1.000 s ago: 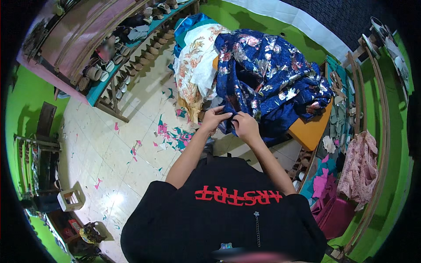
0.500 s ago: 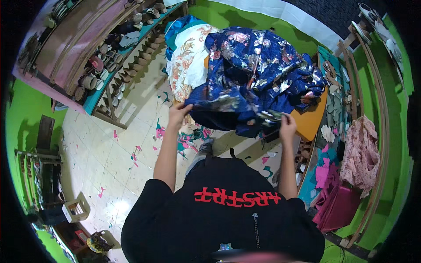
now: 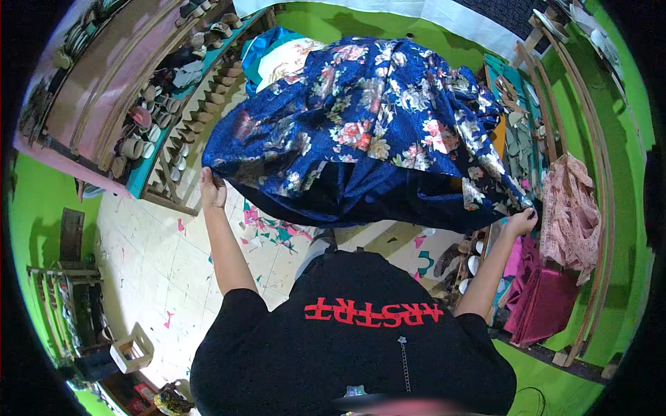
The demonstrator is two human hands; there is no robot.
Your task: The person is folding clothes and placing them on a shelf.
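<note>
A large piece of navy blue floral fabric (image 3: 368,132) with red, pink and cream flowers is stretched wide in front of me. My left hand (image 3: 214,188) pinches its near left corner, arm out to the side. At the opposite corner, my right hand (image 3: 522,220) grips the edge beside the right-hand bench. The cloth billows between the hands, and its far part drapes over a yellow-orange surface, now mostly hidden. Behind its left side lie a cream floral cloth (image 3: 286,61) and a shiny teal cloth (image 3: 258,48).
Shoe racks (image 3: 163,135) line the left. A bench (image 3: 501,277) at right carries teal and pink scraps, a magenta fabric (image 3: 548,305) and a pink lace cloth (image 3: 570,211). Colourful scraps (image 3: 281,232) litter the tiled floor. A cream stool (image 3: 132,352) stands lower left.
My hands have moved far apart, the left outward to the left and the right outward to the right. The bunched blue fabric is now spread wide, covering more of the cream cloth and orange surface.
</note>
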